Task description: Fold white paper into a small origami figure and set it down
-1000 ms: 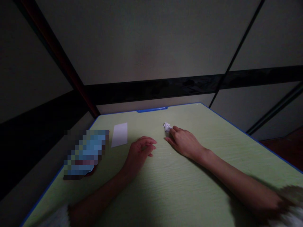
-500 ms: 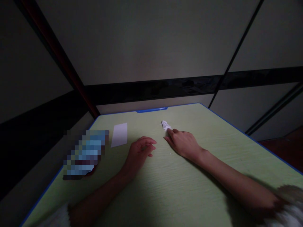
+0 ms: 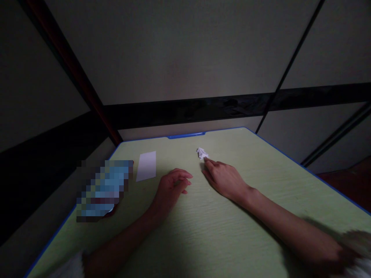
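Note:
A small folded white paper piece [image 3: 201,153] lies on the light green table [image 3: 220,239] near its far edge. My right hand [image 3: 224,178] rests on the table just behind it. Its fingers are stretched toward the paper and a fingertip is at the paper's near end, touching it or nearly so. My left hand [image 3: 171,186] lies on the table to the left with its fingers loosely bent and apart, holding nothing. A flat white paper sheet [image 3: 146,165] lies left of my left hand.
The table has a blue rim with a blue handle [image 3: 186,134] at the far edge. A blurred-out bluish object [image 3: 101,189] lies at the left edge. Pale wall panels with dark rails stand close behind the table.
My right hand has let the folded paper go and drawn back a little; the paper now lies slightly farther left beyond the fingertips. My left hand has barely moved.

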The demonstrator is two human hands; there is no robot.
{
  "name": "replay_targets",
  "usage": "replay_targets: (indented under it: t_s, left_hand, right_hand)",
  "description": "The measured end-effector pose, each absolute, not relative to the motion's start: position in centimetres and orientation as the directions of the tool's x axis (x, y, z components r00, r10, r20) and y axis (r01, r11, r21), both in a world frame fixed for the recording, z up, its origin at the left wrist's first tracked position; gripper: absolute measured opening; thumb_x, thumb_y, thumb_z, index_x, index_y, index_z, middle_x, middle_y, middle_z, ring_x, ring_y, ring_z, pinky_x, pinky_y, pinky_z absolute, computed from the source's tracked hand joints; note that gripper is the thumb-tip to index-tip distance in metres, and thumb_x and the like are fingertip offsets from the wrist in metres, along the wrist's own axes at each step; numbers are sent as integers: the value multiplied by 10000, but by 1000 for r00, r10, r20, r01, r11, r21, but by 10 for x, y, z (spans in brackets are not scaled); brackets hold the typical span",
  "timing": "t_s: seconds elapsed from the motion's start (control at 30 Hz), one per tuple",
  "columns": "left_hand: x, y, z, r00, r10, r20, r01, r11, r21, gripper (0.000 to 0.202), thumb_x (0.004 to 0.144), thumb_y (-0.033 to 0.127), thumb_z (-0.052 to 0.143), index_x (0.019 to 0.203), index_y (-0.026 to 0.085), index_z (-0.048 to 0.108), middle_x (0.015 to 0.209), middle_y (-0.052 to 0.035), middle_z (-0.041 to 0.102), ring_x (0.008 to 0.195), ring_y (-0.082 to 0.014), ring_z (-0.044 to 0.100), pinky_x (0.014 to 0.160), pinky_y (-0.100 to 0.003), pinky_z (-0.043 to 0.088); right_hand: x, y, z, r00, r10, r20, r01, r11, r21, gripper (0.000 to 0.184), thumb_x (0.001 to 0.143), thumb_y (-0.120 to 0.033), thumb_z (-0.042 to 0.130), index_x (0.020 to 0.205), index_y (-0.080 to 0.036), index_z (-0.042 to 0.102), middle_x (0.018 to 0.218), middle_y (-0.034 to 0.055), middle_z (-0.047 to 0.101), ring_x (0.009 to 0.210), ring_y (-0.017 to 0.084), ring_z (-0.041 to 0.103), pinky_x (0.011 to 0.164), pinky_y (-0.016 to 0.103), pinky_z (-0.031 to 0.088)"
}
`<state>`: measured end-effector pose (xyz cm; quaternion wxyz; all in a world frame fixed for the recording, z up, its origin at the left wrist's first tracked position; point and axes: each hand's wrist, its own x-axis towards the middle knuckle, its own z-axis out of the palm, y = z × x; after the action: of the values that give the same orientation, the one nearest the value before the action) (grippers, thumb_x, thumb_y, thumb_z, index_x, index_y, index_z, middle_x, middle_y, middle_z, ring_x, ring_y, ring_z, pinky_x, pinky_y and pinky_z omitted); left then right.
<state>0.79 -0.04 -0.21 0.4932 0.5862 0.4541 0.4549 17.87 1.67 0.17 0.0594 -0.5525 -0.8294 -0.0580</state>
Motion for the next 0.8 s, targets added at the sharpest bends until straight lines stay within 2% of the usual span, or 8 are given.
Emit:
replay_targets:
  t_s: [0.17, 0.37, 0.53, 0.63, 0.8]
  left_hand:
    - [8, -1, -2, 181, 979, 94, 82, -111, 990, 107, 626, 149, 509, 674, 146, 604, 771, -17, 551, 631, -103, 528, 471, -183, 426]
    - [9, -1, -2, 185, 979, 86, 85, -103, 991, 106, 623, 142, 505, 672, 142, 599, 751, -14, 548, 628, -103, 523, 470, -182, 426]
    - [8, -1, -2, 200, 976, 89, 100, -111, 989, 118, 636, 138, 486, 669, 142, 599, 760, -16, 548, 630, -103, 529, 478, -185, 429]
    - [8, -1, -2, 202, 975, 91, 106, -114, 988, 120, 636, 139, 486, 668, 142, 601, 756, -15, 550, 627, -102, 531, 478, -185, 427]
    - [9, 0, -3, 198, 976, 88, 106, -111, 988, 108, 637, 146, 495, 670, 145, 598, 730, -10, 553, 618, -102, 534, 475, -188, 425]
  right_hand:
    - [179, 21, 0, -382, 906, 182, 924, 382, 34, 381, 850, -351, 264, 1119, -121, 405, 1061, 111, 557, 850, 231, 525, 679, 307, 388]
    - [177, 23, 2, -355, 915, 189, 932, 363, -6, 332, 857, -333, 255, 997, -143, 489, 980, 105, 533, 821, 200, 514, 697, 297, 365]
    - [176, 26, 1, -271, 946, 179, 961, 278, -16, 461, 837, -451, 248, 1183, -165, 352, 965, 116, 471, 834, 227, 491, 689, 336, 349]
    - [177, 28, 1, -275, 951, 144, 960, 279, -7, 470, 836, -475, 205, 1144, -173, 392, 957, 117, 460, 848, 237, 485, 690, 345, 345]
    - [179, 31, 0, -282, 946, 162, 958, 286, -4, 447, 837, -474, 196, 1068, -184, 445, 940, 108, 471, 838, 238, 493, 689, 349, 355]
